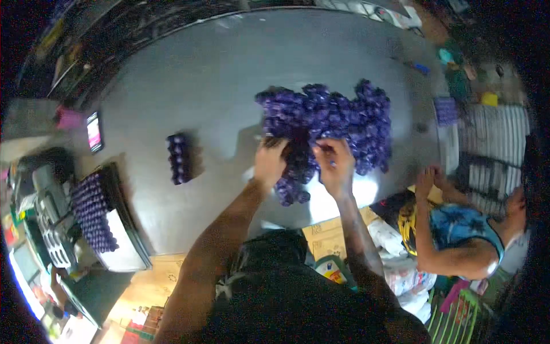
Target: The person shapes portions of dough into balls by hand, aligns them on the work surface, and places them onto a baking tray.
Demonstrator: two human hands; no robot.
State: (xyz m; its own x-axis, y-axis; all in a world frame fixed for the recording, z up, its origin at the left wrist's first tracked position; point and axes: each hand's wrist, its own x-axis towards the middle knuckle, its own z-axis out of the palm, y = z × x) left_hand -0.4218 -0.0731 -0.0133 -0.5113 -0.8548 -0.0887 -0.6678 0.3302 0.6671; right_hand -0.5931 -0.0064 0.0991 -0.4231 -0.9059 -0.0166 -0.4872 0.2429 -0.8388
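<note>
A heap of shiny purple rounded pieces point(326, 112), too blurred to name, lies on the grey table in front of me. My left hand point(270, 162) is at the heap's near left edge, fingers curled against a dark purple part of it. To its right, my right hand point(337, 165) is closed, thumb and fingertips drawn together over the near edge of the heap. What either hand grips is hidden or too small to make out. More purple pieces point(295, 192) trail down between my hands toward the table's near side.
A short strip of purple pieces point(179, 159) lies to the left on the grey table point(189, 74). Beyond it are a phone point(94, 132) and a board with purple rows point(94, 212). A person point(458, 235) sits at the right, near stacked pale strips point(498, 135).
</note>
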